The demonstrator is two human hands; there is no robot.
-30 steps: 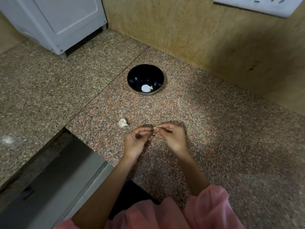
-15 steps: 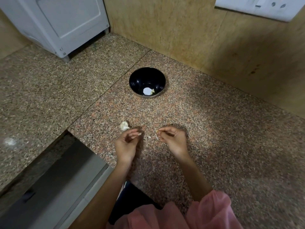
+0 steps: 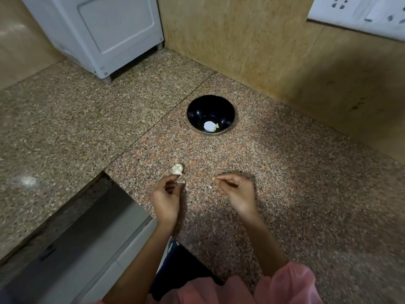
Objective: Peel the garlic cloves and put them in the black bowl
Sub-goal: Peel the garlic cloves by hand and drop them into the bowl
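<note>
Left hand [image 3: 166,195], fingers curled, grip unclear, sat just behind the white papery garlic clove [image 3: 177,169]; right hand [image 3: 237,191] pinched a pale scrap [image 3: 213,179]

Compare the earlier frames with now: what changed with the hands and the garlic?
The hands, together a second ago, have parted. The left hand moved left to the garlic on the counter; whether it grips it is unclear. The right hand kept its pinch on the clove. The garlic and the bowl stayed put.

White appliance [image 3: 105,34] stands on granite counter [image 3: 65,128] (socket plate [image 3: 359,16] on wall).
</note>
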